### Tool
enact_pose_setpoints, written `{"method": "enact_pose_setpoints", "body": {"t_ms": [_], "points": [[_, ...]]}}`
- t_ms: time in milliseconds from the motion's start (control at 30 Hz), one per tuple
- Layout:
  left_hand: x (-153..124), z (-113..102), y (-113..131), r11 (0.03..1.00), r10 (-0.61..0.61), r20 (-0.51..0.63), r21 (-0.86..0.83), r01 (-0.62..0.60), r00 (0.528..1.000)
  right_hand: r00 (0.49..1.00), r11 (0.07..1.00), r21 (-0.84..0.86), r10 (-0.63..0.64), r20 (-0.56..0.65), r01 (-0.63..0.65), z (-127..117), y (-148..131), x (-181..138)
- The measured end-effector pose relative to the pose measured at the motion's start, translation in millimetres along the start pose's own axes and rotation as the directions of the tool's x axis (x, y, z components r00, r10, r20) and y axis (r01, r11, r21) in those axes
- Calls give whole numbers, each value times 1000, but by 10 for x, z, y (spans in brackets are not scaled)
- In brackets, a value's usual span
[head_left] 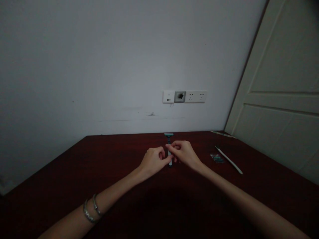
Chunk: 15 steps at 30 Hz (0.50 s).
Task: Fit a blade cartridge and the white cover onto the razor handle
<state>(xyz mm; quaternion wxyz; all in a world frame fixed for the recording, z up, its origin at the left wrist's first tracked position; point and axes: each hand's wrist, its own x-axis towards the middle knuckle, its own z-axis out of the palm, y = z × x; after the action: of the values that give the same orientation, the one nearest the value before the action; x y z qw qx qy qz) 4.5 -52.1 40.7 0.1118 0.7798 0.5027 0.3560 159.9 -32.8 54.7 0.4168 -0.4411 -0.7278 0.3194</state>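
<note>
A razor point(169, 139) with a teal head lies on the dark red table point(74, 179), head pointing toward the wall. Both of my hands meet over its handle. My right hand point(185, 153) is curled, its fingers pinched round the upper handle. My left hand point(153, 161) is curled too, its fingertips touching the lower handle. Two bracelets circle my left wrist.
To the right on the table lie a small teal packet point(217, 158) and a long thin white stick point(228, 160). A wall with a socket strip point(184, 96) stands behind the table. A white door point(281, 93) is at the right.
</note>
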Motion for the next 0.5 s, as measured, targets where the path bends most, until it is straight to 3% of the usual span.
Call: {"method": "enact_pose_setpoints", "body": {"t_ms": [300, 500], "points": [[39, -75, 93, 999, 7, 76, 41, -11, 997, 999, 999, -24, -37, 35, 38, 67, 59, -5], [40, -63, 22, 999, -20, 54, 39, 18, 998, 997, 1000, -13, -14, 72, 15, 86, 34, -5]]}}
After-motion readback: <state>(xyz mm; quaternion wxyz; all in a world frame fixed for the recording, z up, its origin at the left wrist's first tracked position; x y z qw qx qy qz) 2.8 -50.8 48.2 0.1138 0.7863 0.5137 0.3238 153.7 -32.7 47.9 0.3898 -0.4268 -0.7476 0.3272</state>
